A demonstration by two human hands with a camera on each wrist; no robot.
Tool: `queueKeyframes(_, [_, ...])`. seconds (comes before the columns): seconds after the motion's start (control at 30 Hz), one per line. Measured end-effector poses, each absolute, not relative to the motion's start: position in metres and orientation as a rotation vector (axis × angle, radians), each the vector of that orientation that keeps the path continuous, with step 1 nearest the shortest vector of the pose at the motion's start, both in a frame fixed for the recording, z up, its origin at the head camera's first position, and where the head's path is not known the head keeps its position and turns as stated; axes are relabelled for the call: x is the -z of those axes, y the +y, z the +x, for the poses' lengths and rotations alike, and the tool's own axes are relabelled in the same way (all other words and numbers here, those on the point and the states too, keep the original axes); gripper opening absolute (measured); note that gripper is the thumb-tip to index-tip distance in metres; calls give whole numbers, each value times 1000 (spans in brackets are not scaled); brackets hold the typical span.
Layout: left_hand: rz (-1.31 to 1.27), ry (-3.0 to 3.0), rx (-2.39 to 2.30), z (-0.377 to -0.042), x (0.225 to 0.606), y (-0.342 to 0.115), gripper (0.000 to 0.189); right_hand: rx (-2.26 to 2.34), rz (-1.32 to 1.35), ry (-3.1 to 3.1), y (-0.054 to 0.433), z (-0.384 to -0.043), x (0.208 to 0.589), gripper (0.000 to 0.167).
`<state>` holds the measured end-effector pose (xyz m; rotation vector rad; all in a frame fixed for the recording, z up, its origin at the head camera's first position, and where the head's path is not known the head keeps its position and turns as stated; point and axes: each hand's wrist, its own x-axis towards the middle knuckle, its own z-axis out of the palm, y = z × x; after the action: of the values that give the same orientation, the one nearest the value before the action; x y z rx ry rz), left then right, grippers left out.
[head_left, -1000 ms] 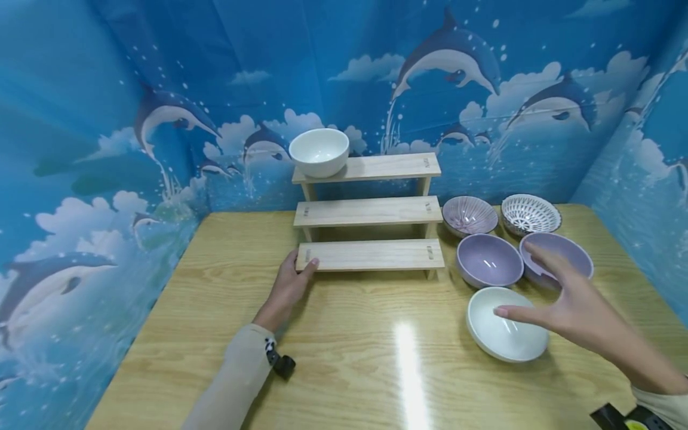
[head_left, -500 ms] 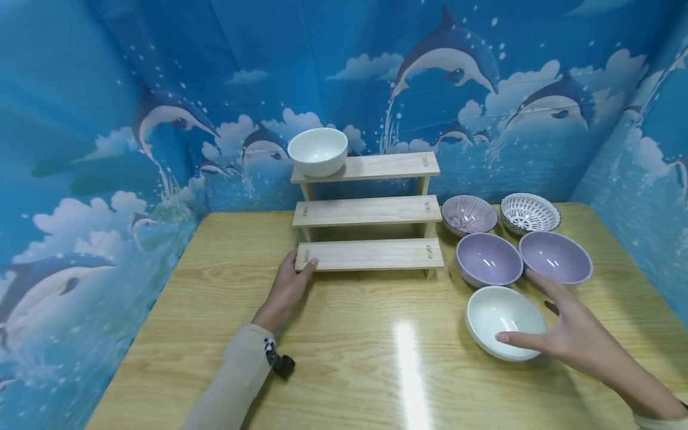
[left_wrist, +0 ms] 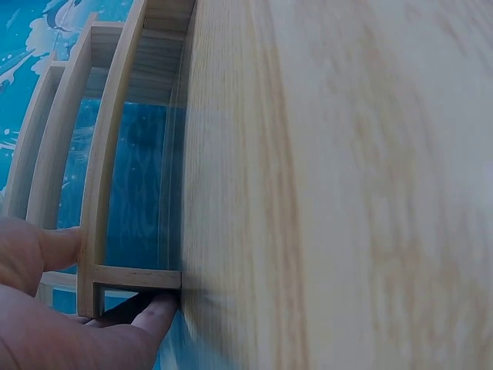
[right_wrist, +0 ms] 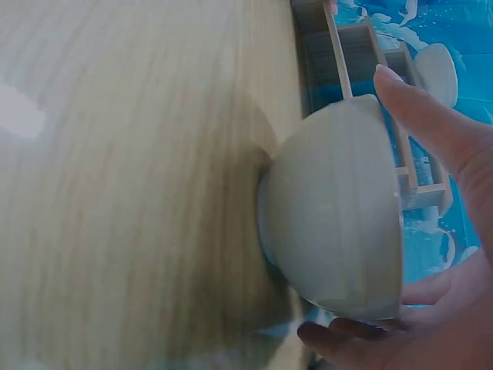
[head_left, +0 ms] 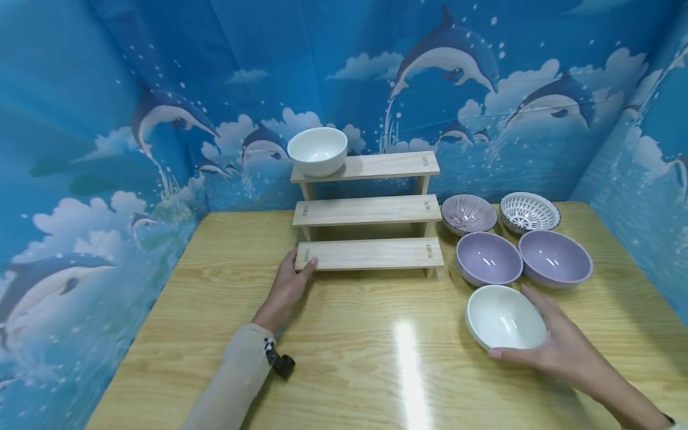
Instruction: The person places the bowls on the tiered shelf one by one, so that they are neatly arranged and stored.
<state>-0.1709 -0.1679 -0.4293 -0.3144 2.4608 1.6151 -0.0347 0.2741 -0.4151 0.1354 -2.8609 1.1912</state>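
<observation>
In the head view my left hand (head_left: 286,289) grips the left end of the lowest step of a three-tier wooden display stand (head_left: 371,255). The left wrist view shows the thumb (left_wrist: 62,248) on the step's face and the fingers around its end support. My right hand (head_left: 559,343) holds a plain white bowl (head_left: 505,316) at the front right of the table, thumb along the near rim and fingers around the right side. Seen from the right wrist, the bowl (right_wrist: 335,216) is between thumb and fingers, its foot close to the tabletop.
Another white bowl (head_left: 318,152) sits at the left of the top step. Behind the held bowl stand two lilac bowls (head_left: 489,258), a striped purple bowl (head_left: 469,214) and a black-and-white patterned bowl (head_left: 530,212). A dolphin-print cloth (head_left: 258,77) backs the wooden table (head_left: 376,370).
My right hand has come down and left from above the lilac bowl to the white bowl, its thumb and fingers now around it. The left hand has stayed on the stand.
</observation>
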Motion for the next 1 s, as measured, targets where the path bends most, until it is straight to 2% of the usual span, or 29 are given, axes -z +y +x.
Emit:
queueKeyframes(0.3, [-301, 2453, -1622, -171, 429, -168, 72, -1219, 71, -2830, 270, -31, 425, 135])
queueKeyframes(0.63, [-296, 2450, -1632, -171, 430, -168, 72, -1188, 25, -2811, 266, -30, 425, 124])
queueKeyframes(1.0, [-286, 2463, -1635, -171, 431, -169, 71, -1176, 70, -2765, 261, -31, 420, 119])
